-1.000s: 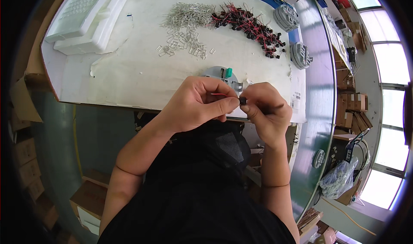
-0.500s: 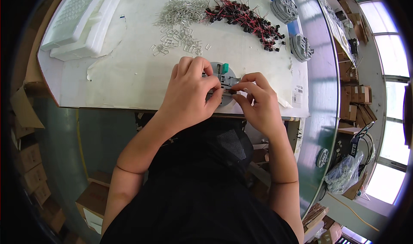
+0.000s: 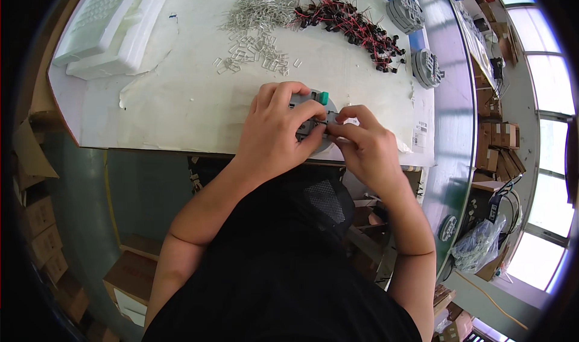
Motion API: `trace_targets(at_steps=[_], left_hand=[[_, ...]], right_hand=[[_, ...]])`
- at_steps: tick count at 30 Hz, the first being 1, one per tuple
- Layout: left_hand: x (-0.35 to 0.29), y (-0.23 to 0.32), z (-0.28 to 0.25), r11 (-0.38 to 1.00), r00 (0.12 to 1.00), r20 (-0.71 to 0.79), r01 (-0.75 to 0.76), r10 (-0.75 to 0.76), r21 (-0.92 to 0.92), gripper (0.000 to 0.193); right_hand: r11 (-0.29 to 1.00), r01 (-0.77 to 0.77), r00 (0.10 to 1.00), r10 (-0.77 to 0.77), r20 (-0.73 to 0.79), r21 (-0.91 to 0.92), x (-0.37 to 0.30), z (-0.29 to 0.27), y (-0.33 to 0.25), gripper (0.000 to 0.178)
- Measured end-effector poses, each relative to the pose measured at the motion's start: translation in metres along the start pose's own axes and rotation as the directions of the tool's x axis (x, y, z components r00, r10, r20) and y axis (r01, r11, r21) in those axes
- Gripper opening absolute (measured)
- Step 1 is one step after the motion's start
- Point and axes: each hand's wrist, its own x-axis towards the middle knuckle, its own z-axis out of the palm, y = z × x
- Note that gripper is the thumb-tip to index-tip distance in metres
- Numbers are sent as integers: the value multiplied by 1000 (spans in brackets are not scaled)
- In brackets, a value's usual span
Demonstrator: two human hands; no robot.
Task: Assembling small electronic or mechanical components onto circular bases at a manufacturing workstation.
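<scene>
A round grey plastic housing (image 3: 332,105) with a bright green tab (image 3: 324,98) lies at the table's near edge, largely covered by my fingers. Over its left side reaches my left hand (image 3: 272,122), fingers curled, with thumb and index fingertips closed together near the middle of the housing. From the right comes my right hand (image 3: 369,142), its thumb and fingertips pinched at the housing's right side, almost touching the left fingertips. Whatever small part sits between the fingertips is hidden.
Beyond my hands lie a heap of bent U-shaped metal wire pieces (image 3: 259,13) and a pile of small black parts with red wires (image 3: 353,25). Similar grey housings (image 3: 427,69) stand at the right. White foam trays (image 3: 114,34) lie far left; a cardboard box (image 3: 134,275) is below.
Both hands have shifted slightly right with the housing. My right fingertips have come nearer the left ones, and the small dark piece seen between them earlier is now covered.
</scene>
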Motion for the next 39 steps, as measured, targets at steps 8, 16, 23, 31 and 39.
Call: trace_targets(at_steps=[8,16,23,31,39], left_hand=[[0,3,-2,999,998,47,36,-38,38,14],[-2,1,1,998,998,52,44,-45,34,18],[5,13,-10,981,995,86,-58,42,186,72],[9,16,-22,960,995,44,-77,92,-268,99],[-9,-4,-44,990,991,131,35,-17,-135,103]], right_hand=[[816,54,952,131,-276,575,9,4,-1,26],[409,234,896,262,-359,882,28,36,0,71],[248,205,950,182,-254,947,36,27,-1,80],[318,87,970,189,-153,944,8,-50,17,68],[955,-204,978,187,94,217,28,-23,-1,40]])
